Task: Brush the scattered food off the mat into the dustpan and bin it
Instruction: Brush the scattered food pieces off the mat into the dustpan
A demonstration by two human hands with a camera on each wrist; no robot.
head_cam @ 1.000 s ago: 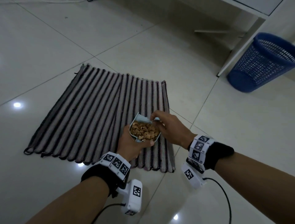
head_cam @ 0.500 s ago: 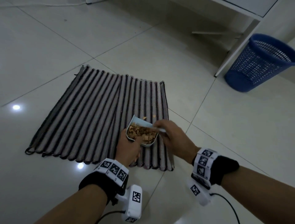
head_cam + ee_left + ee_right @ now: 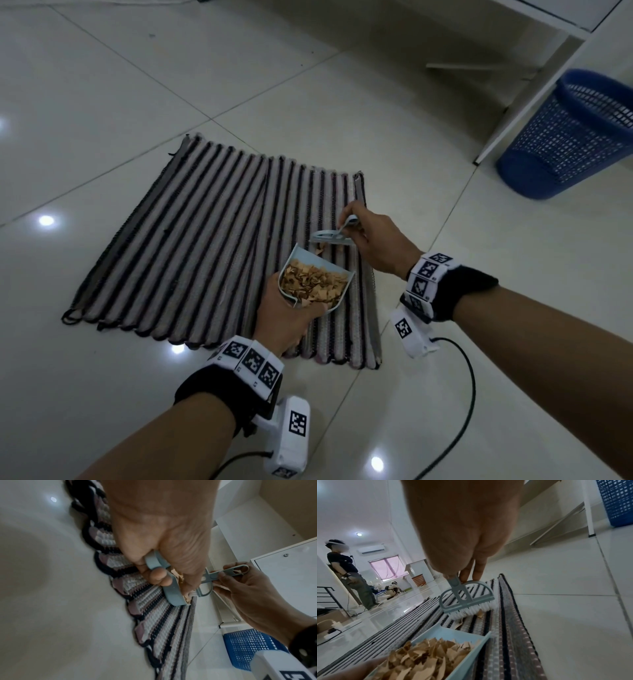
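Note:
A striped mat lies on the tiled floor. My left hand grips the handle of a pale blue dustpan heaped with tan food flakes, its front lip resting on the mat. My right hand pinches the handle of a small pale blue brush, whose white bristles touch the mat just beyond the dustpan. A few loose flakes lie between brush and pan. In the left wrist view my fingers curl round the dustpan handle, and the brush shows beyond.
A blue mesh bin stands on the floor at the far right, beside a white furniture leg. Wrist camera cables trail on the tiles near me. Far off in the right wrist view a person stands by a railing.
My right hand has drawn the brush out of the dustpan to the mat beyond it. The dustpan has been lowered towards the mat; the view has shifted slightly.

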